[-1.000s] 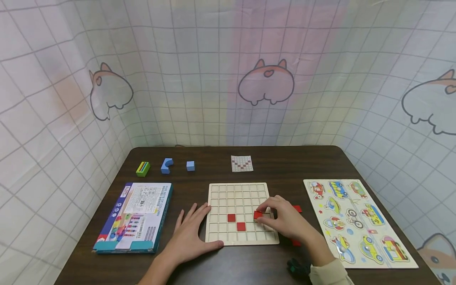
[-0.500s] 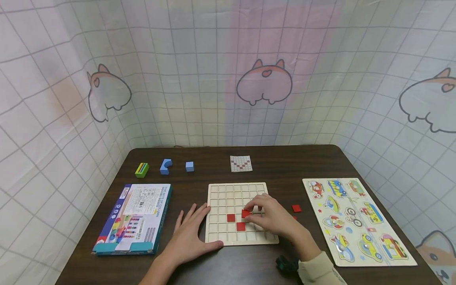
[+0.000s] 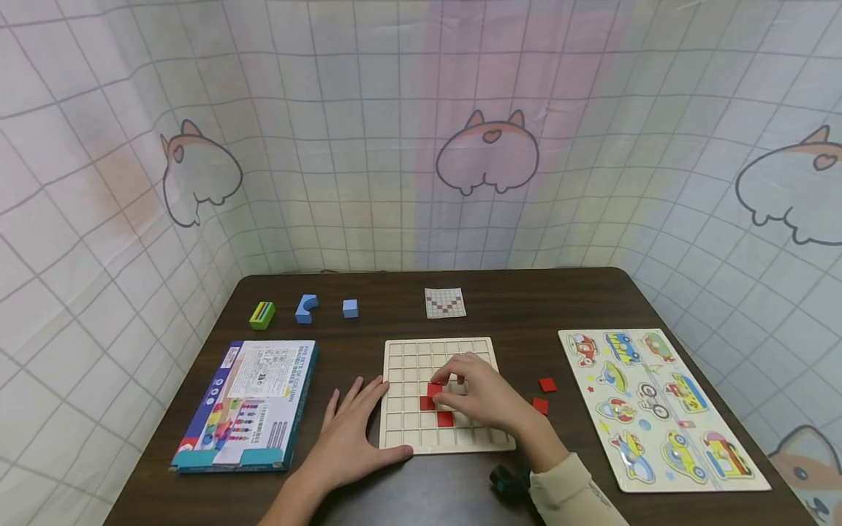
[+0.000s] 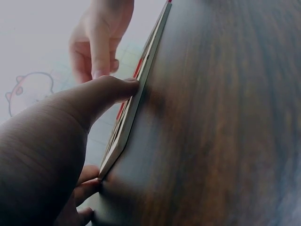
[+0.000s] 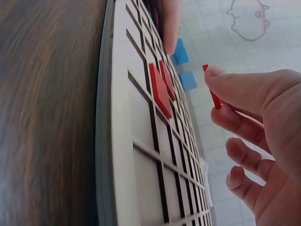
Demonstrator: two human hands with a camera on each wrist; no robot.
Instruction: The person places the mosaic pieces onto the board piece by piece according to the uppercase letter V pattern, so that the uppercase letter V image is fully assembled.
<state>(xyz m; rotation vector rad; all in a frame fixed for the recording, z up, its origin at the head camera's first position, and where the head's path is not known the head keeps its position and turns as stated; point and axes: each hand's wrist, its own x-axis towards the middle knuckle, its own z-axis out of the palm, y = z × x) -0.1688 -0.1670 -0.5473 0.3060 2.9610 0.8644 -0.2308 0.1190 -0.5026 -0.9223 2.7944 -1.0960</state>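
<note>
A pale wooden grid board lies on the dark table. My left hand rests at its left side with straight, spread fingers. The left wrist view has that hand's thumb against the board's near edge. My right hand pinches a red square tile above the grid. In the right wrist view this tile shows edge-on between thumb and finger, raised off the board. Two other red tiles lie in the grid: one tile close to the held one, another tile diagonally below it.
Right of the board lie loose red tiles. Beyond them is a vehicle picture puzzle. A boxed set lies left. Behind stand a green striped block, a blue notched block, a blue cube and a printed pattern card.
My right hand has carried the red tile leftward across the board, from the right columns to beside the placed tiles. Loose tiles at the right came into view. My left hand stayed put.
</note>
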